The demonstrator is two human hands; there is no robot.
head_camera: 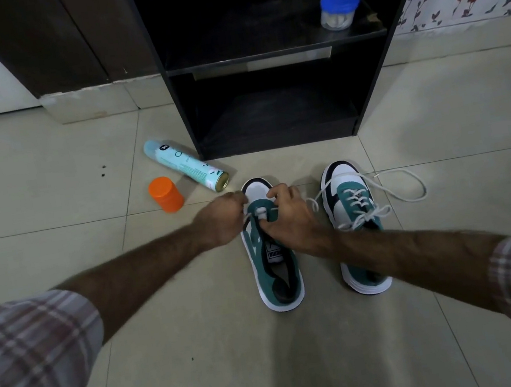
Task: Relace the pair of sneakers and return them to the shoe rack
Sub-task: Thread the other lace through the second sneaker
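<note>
Bare forearms; short plaid sleeves (34,345), grey-white with maroon stripes, both arms.

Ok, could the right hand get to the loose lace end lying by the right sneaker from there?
Probably yes: the lace lies bare on the floor beside the right sneaker, but the right hand is pinching the left sneaker's lace and must release first.

Both hands at left sneaker (277,276) toe eyelets: left hand (223,220) and right hand (287,215) pinching lace (262,213). Laced sneaker (356,227) at 3 o'clock; shoe rack (262,55) at 12.

Matt suede-like sneakers (274,257), woven cloth laces (364,209), glossy floor tiles (42,166), perhaps laminated wood rack (259,55)
</note>
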